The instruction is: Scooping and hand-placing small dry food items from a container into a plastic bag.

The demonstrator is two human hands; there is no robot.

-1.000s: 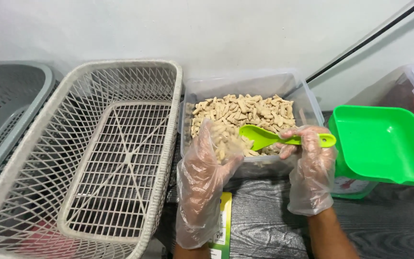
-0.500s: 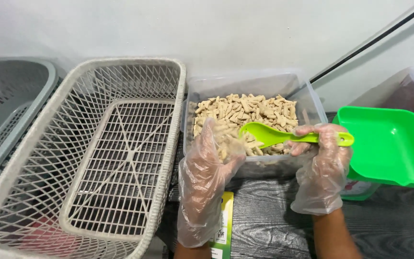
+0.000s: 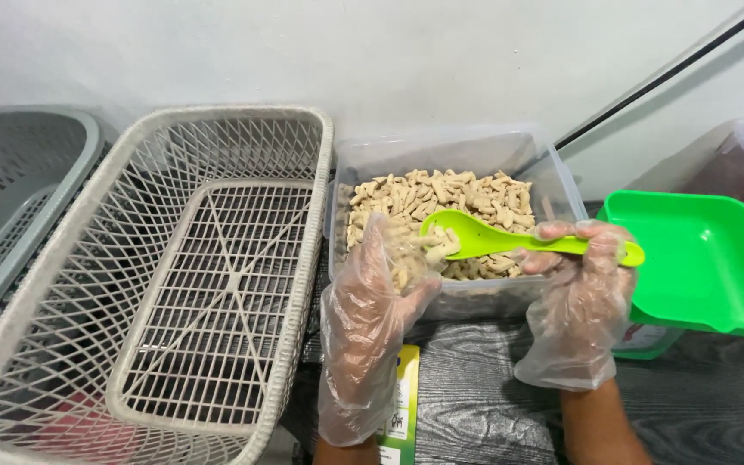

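While both gloved hands meet over the open tub, the scene reads as follows.

Right hand: the right hand (image 3: 577,297), in a loose clear plastic glove, is closed around the handle of a bright green plastic scoop (image 3: 497,240), fingers wrapped over the top so that the bowl stays level.

Scoop: its bowl reaches out to the left of that hand, just above the heap, with a few pieces lying in it; held flat, it seems meant to keep them from sliding off.

Left hand: the left hand (image 3: 381,297), gloved the same way, is cupped and half open just left of the scoop's bowl, its fingers curled round a small bunch of the pieces, apparently steadying the load.

Snack pieces: short, pale tan sticks (image 3: 441,200) fill the clear plastic tub (image 3: 553,172) just beyond both hands.

Tabletop: dark wood-grain tabletop (image 3: 475,396) lies under the wrists.

Left of the left hand: a large white lattice basket (image 3: 312,224) touches the tub; a grey basket (image 3: 19,172) lies further left.

Right of the right hand: a green tray (image 3: 708,258) sits just beside it.

Below the left wrist: a yellow-green packet (image 3: 402,396) shows in part.
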